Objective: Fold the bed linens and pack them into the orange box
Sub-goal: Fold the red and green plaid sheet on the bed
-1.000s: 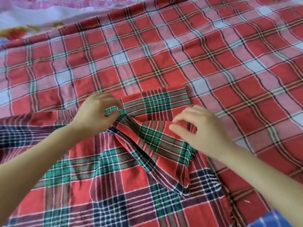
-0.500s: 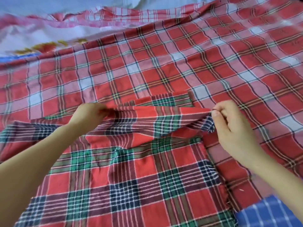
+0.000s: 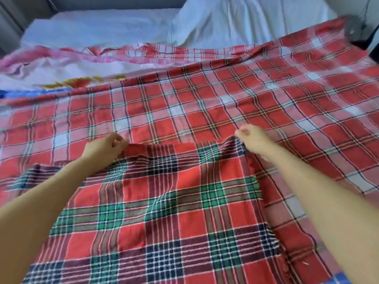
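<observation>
Both hands have travelled outward and away from the body since half a second ago, drawing the upper layer of the green-checked cloth (image 3: 174, 212) up until its far edge lies nearly straight between them, where before it sagged in a loose fold. At the far-left corner of that layer the left hand (image 3: 103, 149) has its fingers curled in tight, pinching the hem against the thumb. At the far-right corner the right hand (image 3: 253, 140) does the same with thumb and forefinger, the other fingers tucked under, and the cloth rises in a small peak to meet its fingertips. Between the two grips the edge runs across with a few soft ripples just behind it. From there the cloth spreads back toward the person, doubled over, with red squares crossed by green and navy checks and a frayed right-hand border that steps in partway down. Both forearms lie over it, the left across its near-left part, the right along its right border. Underneath, reaching well past the cloth on every side, is a red-and-white plaid sheet (image 3: 205, 103) laid over the bed. A pink printed cloth (image 3: 51, 68) sits bunched at its far-left edge, and white bedding (image 3: 225, 23) is heaped beyond that. A scrap of blue checked fabric (image 3: 340, 278) shows at the near-right corner.
</observation>
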